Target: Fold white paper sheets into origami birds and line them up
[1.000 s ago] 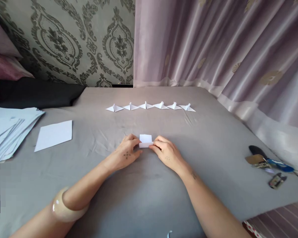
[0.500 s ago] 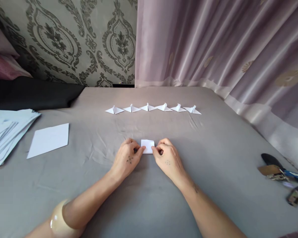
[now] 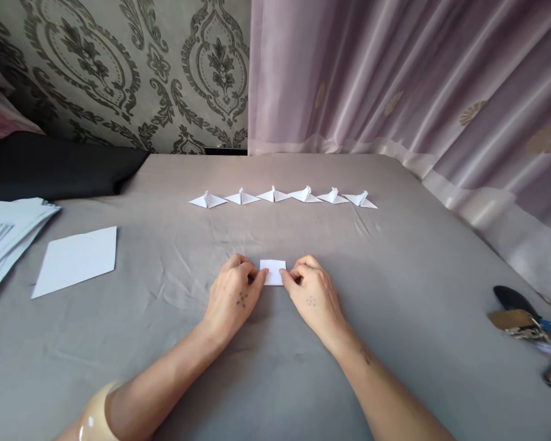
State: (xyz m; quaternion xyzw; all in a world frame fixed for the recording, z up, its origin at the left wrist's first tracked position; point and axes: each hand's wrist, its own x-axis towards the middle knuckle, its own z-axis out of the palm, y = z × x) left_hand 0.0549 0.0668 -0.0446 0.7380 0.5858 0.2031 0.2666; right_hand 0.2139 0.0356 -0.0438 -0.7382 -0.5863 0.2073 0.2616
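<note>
Between my hands is a small folded piece of white paper, roughly rectangular, close to the grey cloth surface. My left hand pinches its left edge, thumb on the front. At the right edge my right hand grips it the same way. The fingers behind the paper are partly hidden. Beyond it, several white folded paper birds stand in a row across the surface.
To the left lie a single sheet of white paper and a stack of papers, with a black cloth behind them. Several small items, among them a brown tag-like piece, lie at the right. A curtain hangs behind.
The paper's top edge, uneven before, now looks straighter. Both hands keep their pinch in nearly the same place. The view has shifted slightly closer.
</note>
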